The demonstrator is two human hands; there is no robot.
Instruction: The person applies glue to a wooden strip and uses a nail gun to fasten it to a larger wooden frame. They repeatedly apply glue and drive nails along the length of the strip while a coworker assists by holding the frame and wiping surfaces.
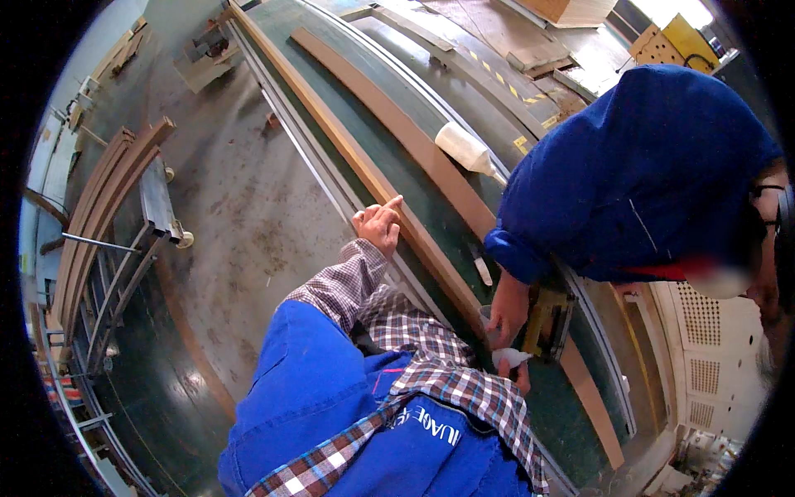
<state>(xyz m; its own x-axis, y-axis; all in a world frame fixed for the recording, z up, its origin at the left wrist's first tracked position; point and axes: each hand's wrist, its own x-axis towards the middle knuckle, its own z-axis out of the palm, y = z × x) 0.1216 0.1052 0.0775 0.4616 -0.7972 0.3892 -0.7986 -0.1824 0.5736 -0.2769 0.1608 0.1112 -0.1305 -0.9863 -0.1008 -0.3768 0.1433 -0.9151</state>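
My left hand (379,226) lies over a long, narrow wooden strip (323,118), its index finger stretched across the top and the others curled at the near edge. Lower down, my right hand (522,378) is partly hidden by my plaid sleeve. Its fingers are on a small white object (511,357) whose kind I cannot make out. Just above it, a co-worker's hand (508,315) reaches down to the near end of the strip. Beside that hand stands a yellow and dark tool (549,321), partly covered.
A flat brown board (389,116) lies along the green bench top (443,236). On the bench are a white squeeze bottle (465,149) and a small pale-bladed tool (482,267). The co-worker in blue (629,174) leans over from the right. At left, a cart holds curved brown boards (95,215).
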